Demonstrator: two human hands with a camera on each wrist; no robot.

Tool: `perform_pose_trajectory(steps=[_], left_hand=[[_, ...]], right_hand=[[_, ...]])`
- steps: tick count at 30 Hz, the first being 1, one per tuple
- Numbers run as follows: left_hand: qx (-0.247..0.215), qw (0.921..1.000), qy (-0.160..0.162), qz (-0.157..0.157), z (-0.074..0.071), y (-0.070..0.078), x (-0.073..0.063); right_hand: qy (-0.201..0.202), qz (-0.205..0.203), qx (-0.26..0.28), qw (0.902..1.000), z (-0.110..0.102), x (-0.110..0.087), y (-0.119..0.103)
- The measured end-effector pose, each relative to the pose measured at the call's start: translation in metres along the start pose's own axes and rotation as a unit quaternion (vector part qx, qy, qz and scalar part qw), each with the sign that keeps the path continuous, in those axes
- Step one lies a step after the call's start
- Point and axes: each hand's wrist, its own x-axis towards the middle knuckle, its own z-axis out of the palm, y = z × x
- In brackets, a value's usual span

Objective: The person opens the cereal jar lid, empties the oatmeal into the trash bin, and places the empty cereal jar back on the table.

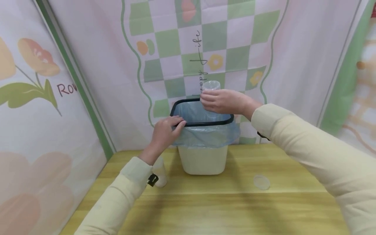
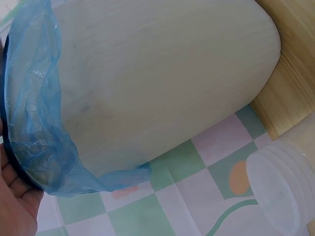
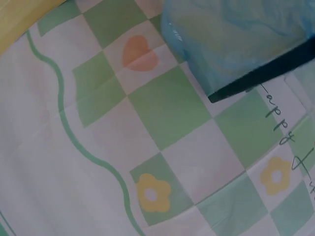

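Observation:
A cream trash bin (image 1: 202,161) stands on the table against the patterned cloth. Blue bag film (image 1: 205,137) lines it and folds down outside beneath the black rim (image 1: 205,124). At the rim's near left corner my left hand (image 1: 164,132) grips the edge, fingers over it; part of this hand (image 2: 17,209) shows in the left wrist view. Above the bin's opening, toward its right side, my right hand (image 1: 221,101) holds a clear plastic cup (image 1: 212,85). The cup's lower part is hidden behind the fingers. In the right wrist view neither that hand nor the cup appears.
A translucent plastic jar (image 1: 160,173) stands left of the bin, partly behind my left wrist; its mouth (image 2: 275,191) appears open in the left wrist view. A round clear lid (image 1: 261,182) lies on the wooden table (image 1: 205,209), right of the bin.

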Motion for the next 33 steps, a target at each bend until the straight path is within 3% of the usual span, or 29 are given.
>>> perform_pose_trajectory(steps=[4, 10, 16, 23, 33], left_hand=[[-0.003, 1.0, 0.002, -0.001, 0.0, -0.001, 0.001], [-0.003, 1.0, -0.005, -0.003, 0.001, -0.001, 0.002], [-0.002, 1.0, -0.006, -0.008, -0.001, -0.002, 0.0], [-0.001, 1.0, -0.001, -0.009, -0.005, -0.003, -0.001], [0.0, 0.9999, -0.002, -0.01, -0.002, -0.003, -0.001]], right_hand=[[0.0, 0.057, -0.001, 0.9984, 0.0, -0.001, 0.003], [-0.005, 0.009, 0.015, 0.9998, 0.0, -0.001, -0.001], [-0.003, 0.072, 0.001, 0.9974, -0.002, 0.0, 0.001], [0.001, 0.009, 0.013, 0.9999, -0.001, 0.007, -0.007], [0.004, 0.048, 0.036, 0.9982, 0.0, 0.001, -0.009]])
